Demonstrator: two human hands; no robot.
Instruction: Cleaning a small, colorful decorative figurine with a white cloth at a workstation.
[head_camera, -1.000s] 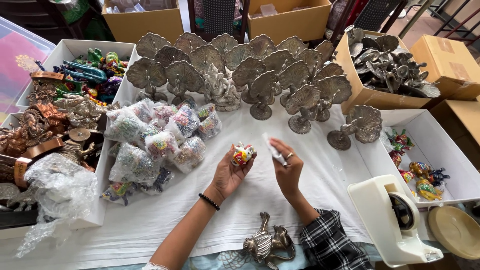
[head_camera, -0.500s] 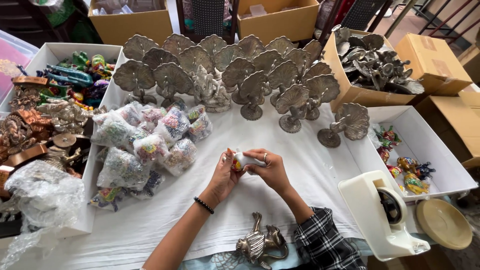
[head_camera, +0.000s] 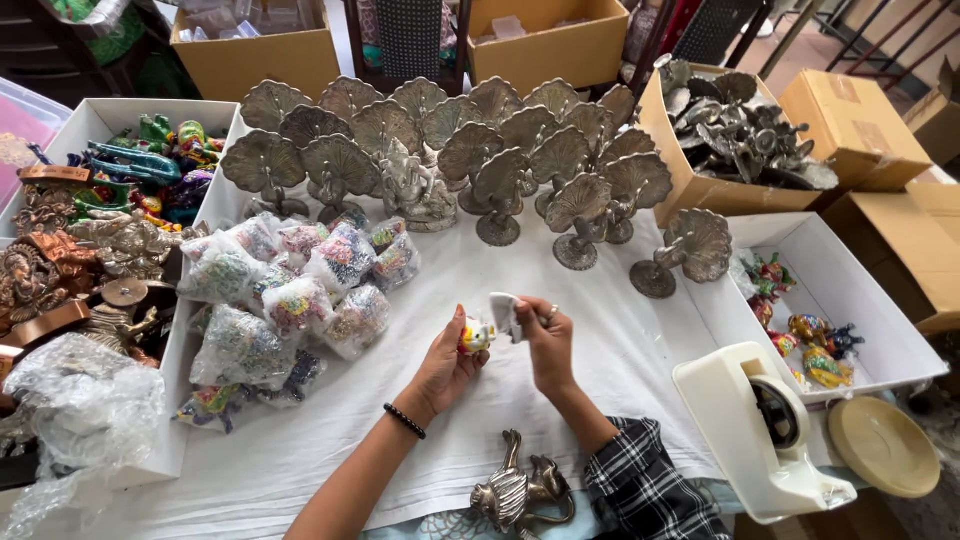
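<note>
Two hands work over a white cloth (head_camera: 560, 300) that covers the table, and the biggest things lie round its edges: cardboard boxes (head_camera: 255, 60) at the far side, another cardboard box (head_camera: 700, 190) on the right filled with grey metal pieces, and a white tray (head_camera: 95, 120) on the left holding painted and copper-coloured figures. A second white tray (head_camera: 850, 290) on the right holds a few small painted figures. Across the far half of the cloth stands a crowd of grey metal peacocks (head_camera: 450, 150) with fanned tails, upright and close together, one (head_camera: 690, 250) apart near the right tray. Left of the hands lies a heap of bagged figures (head_camera: 290, 300) in clear plastic, and crumpled plastic wrap (head_camera: 70, 400) lies at the left edge. A white tape dispenser (head_camera: 760, 430) sits at the near right, with a round beige lid (head_camera: 885, 445) just beside it. A brass-coloured bird (head_camera: 520, 490) lies at the near edge, between the forearms. The left hand (head_camera: 445, 365), a black bead bracelet (head_camera: 404, 421) on its wrist, is curled round a small painted figure (head_camera: 476, 336), gripping it between thumb and fingers above the middle of the cloth. The right hand (head_camera: 548, 345) pinches a small white scrap (head_camera: 503, 312), paper or plastic, I cannot tell which, held right against the figure.
</note>
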